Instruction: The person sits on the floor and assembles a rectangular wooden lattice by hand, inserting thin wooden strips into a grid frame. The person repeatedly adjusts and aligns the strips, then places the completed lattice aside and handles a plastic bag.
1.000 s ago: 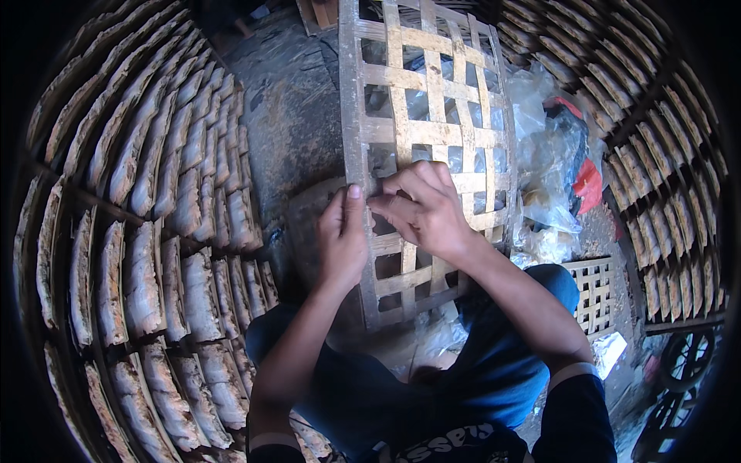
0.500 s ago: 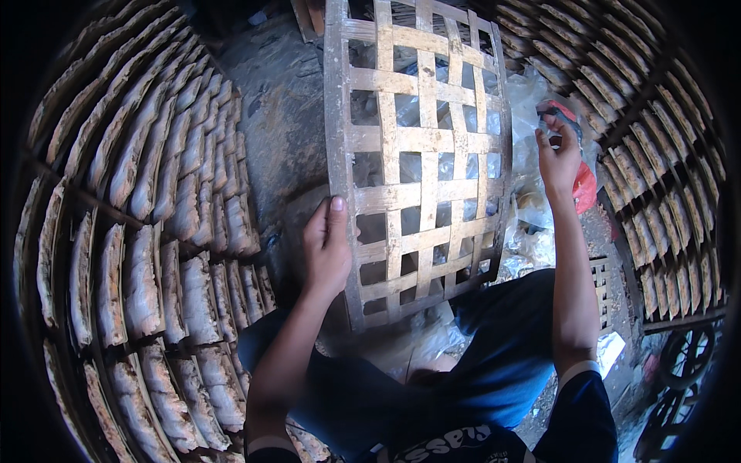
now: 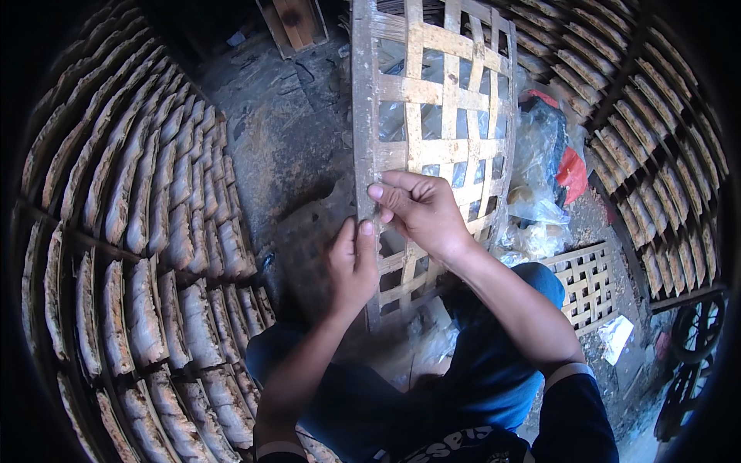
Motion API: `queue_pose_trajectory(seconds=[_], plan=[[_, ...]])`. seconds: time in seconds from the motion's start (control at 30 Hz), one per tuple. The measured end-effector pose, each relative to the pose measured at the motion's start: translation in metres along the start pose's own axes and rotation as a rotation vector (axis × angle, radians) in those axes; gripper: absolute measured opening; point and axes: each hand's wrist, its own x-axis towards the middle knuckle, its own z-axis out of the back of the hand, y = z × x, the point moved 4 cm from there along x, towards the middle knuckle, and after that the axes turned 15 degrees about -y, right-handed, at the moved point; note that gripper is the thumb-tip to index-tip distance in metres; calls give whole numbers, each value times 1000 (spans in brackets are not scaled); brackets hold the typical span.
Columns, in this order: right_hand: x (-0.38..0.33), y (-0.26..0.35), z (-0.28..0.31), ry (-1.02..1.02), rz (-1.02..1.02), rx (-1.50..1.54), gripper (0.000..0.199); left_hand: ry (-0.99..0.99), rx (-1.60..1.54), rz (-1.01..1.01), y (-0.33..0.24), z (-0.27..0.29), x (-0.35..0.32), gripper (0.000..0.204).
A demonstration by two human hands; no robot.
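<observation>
The pale woven bamboo lattice tray (image 3: 428, 147), a flat open grid of split strips, stands tilted up in front of the person, its lower end near the blue-clad knees (image 3: 509, 363). The left hand (image 3: 351, 266) rests on the tray's left edge rail, thumb pointing up along it and fingers wrapped behind. The right hand (image 3: 417, 207) sits just above it on the same rail, fingers pinched together on the strip; whether something small is held between them cannot be told.

What could go wrong, as a judgement: both hands grip only one side of the tray, so the far side hangs unsupported and the tray could twist or swing. The split bamboo edges look rough, and a slide of the fingers along the rail could drive in a splinter. A hard pinch might snap a thin strip or loosen the weave.

There is no raised surface here; the tray is held over a dark, dusty floor (image 3: 285, 131). To the left of the tray, long racks of pale flat pieces laid in rows (image 3: 147, 239) curve away. To its right lie crumpled clear plastic bags (image 3: 536, 166) with a red scrap (image 3: 573, 174), a second, smaller lattice tray (image 3: 588, 284) on the floor, and more stacked racks (image 3: 656, 162) beyond. A wooden frame (image 3: 297, 19) sits above the tray's left corner.
</observation>
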Motion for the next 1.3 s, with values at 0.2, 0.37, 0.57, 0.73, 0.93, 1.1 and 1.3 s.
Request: queue_pose_trajectory(seconds=[0.2,0.37,0.57,0.73,0.93,1.1,1.3], plan=[[5,-11,7,-49,-154,240,23,-3,45,-127,-2,0,2,26],[7,-20,6,-67,-87,287,22,10,86,-118,-3,2,4,26],[9,-3,8,-296,664,-437,32,-83,90,4,11,14,9,29],[54,27,88,-622,632,-449,40,-216,-19,82,10,53,29,38],[105,-2,287,-961,660,-1047,38,-370,-158,211,11,98,46,40],[79,21,225,-656,684,-875,33,-481,-208,239,6,129,47,43],[44,36,137,-365,1197,-944,28,-518,-219,265,5,126,50,47]])
